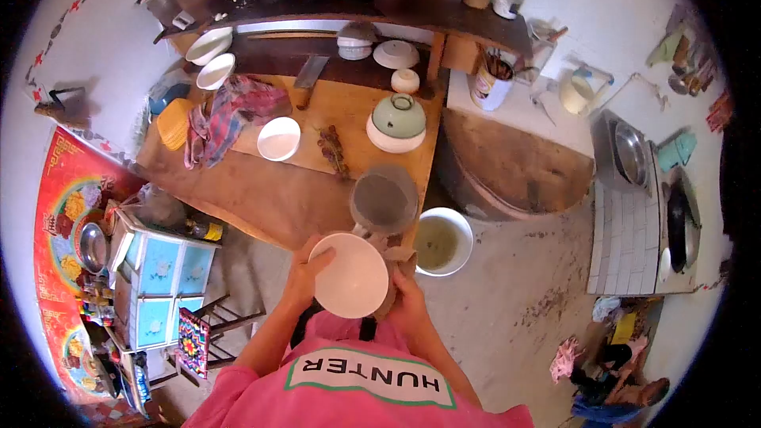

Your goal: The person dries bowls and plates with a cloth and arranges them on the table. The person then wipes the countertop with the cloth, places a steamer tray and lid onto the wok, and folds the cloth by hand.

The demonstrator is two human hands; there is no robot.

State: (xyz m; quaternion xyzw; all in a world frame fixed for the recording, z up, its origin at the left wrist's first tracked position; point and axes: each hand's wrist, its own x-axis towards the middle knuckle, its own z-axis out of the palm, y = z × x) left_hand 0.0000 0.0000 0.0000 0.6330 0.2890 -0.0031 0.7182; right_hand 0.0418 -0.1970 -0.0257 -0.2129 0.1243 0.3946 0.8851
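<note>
A white bowl [353, 276] is tilted toward me in front of my body, at the table's near edge. My left hand [304, 273] grips its left rim, with the thumb over the inside. A greyish-brown cloth [400, 260] is bunched in my right hand [408, 295] against the bowl's right side; its fingers are partly hidden. Just beyond the bowl, a round grey pan or strainer [384, 196] sits at the table's corner. To the right and lower stands a white bucket [445, 242] with cloudy liquid in it.
On the wooden table [246, 190] are a white bowl [279, 139], a checked cloth [238, 115], a cleaver [311, 79], a dried bunch [331, 150] and a green lidded bowl [399, 120]. A large wooden lid [515, 162] is at right, a blue cabinet [162, 269] at left.
</note>
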